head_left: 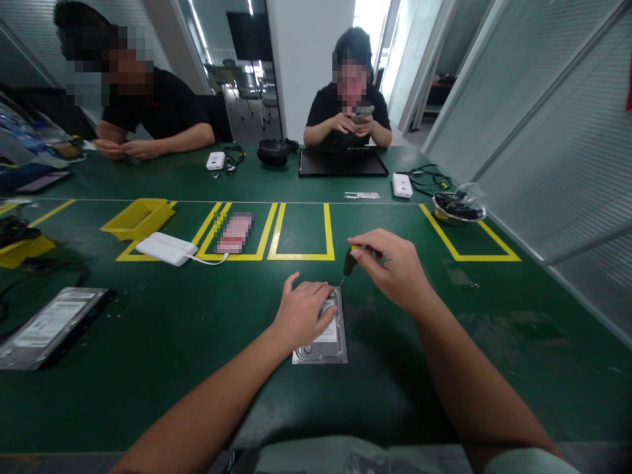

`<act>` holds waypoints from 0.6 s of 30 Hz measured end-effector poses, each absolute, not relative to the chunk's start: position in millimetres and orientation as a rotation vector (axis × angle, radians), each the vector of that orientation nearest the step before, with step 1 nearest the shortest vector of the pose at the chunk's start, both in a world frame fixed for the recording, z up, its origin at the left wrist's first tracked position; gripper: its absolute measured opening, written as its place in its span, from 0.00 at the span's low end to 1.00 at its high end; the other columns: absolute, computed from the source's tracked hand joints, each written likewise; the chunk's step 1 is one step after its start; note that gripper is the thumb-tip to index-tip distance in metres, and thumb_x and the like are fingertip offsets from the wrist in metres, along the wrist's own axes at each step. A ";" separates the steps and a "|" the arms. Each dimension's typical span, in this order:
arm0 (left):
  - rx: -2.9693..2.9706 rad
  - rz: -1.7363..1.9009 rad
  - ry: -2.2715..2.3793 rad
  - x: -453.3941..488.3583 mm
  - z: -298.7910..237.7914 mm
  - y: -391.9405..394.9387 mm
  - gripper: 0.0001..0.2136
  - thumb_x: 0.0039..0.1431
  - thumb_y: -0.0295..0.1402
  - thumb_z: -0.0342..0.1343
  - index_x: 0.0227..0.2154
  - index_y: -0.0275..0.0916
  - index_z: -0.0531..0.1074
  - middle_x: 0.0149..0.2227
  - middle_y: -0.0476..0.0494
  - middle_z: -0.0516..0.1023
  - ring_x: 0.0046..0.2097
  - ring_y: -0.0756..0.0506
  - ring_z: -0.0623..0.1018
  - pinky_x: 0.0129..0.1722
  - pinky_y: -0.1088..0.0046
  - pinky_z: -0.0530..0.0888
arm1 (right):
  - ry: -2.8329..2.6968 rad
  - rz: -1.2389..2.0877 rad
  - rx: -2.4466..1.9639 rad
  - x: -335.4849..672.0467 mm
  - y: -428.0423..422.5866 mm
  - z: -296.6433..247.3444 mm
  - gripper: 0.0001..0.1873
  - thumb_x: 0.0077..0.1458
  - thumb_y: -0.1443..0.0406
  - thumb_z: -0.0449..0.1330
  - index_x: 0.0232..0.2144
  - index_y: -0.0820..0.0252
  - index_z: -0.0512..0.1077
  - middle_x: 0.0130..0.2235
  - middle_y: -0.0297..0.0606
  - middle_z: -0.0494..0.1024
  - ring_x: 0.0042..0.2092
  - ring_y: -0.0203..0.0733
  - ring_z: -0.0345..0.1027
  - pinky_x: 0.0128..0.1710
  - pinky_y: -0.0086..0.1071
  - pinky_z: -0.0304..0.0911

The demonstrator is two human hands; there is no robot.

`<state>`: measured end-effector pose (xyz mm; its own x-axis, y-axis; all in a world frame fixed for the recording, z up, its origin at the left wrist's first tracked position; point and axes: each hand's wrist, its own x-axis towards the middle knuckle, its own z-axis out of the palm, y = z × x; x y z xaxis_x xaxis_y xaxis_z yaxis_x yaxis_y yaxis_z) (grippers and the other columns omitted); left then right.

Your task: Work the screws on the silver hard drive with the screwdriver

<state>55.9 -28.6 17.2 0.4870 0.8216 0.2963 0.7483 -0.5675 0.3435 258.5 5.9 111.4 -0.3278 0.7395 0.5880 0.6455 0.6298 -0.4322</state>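
Observation:
A silver hard drive (326, 345) lies flat on the green table (172, 329) in front of me. My left hand (302, 312) rests on top of it, fingers spread flat, pressing it down. My right hand (392, 264) is closed around a small screwdriver (348, 263) with a black and yellow handle. Its thin tip points down at the drive's far right corner, just beyond my left fingertips.
A second hard drive (49, 326) lies at the left. Farther off are a white power bank (166, 248), a yellow tray (138, 217), yellow taped boxes (301, 257) and a metal bowl (458, 209). Two people sit across the table; one holds a phone (363, 113).

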 end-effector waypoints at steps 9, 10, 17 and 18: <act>2.565 0.649 1.378 56.5 17.9 -29.0 0.14 0.62 0.39 0.54 0.50 0.45 0.72 0.52 0.44 0.78 0.52 0.39 0.76 0.64 0.46 0.51 | -2.035 0.227 -1.015 254.2 4.4 109.1 0.06 0.60 0.66 0.59 0.37 0.58 0.77 0.39 0.39 0.77 0.39 0.39 0.71 0.39 0.34 0.67; 2.566 0.647 1.377 56.6 17.8 -28.9 0.14 0.62 0.39 0.54 0.50 0.45 0.72 0.52 0.45 0.78 0.52 0.39 0.76 0.64 0.46 0.51 | -2.029 0.217 -1.027 253.8 4.6 108.6 0.05 0.59 0.66 0.60 0.36 0.59 0.77 0.38 0.39 0.76 0.37 0.38 0.70 0.37 0.33 0.66; 2.567 0.650 1.375 55.9 16.8 -28.6 0.14 0.62 0.39 0.54 0.50 0.45 0.71 0.52 0.44 0.78 0.52 0.39 0.76 0.64 0.45 0.50 | -2.074 0.221 -0.991 255.6 6.4 111.2 0.06 0.59 0.69 0.60 0.38 0.58 0.75 0.36 0.37 0.78 0.37 0.38 0.70 0.35 0.32 0.66; 2.567 0.647 1.374 55.8 16.8 -28.7 0.14 0.62 0.39 0.54 0.50 0.45 0.71 0.52 0.44 0.78 0.52 0.39 0.76 0.64 0.45 0.50 | -2.081 0.232 -0.989 256.0 6.4 111.7 0.07 0.59 0.69 0.59 0.39 0.58 0.75 0.37 0.37 0.79 0.38 0.39 0.71 0.37 0.33 0.67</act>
<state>55.8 -28.7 16.8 0.4844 0.8224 0.2984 0.7537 -0.5655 0.3348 256.0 6.4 111.7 -0.3720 0.7177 0.5887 0.5706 0.6770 -0.4649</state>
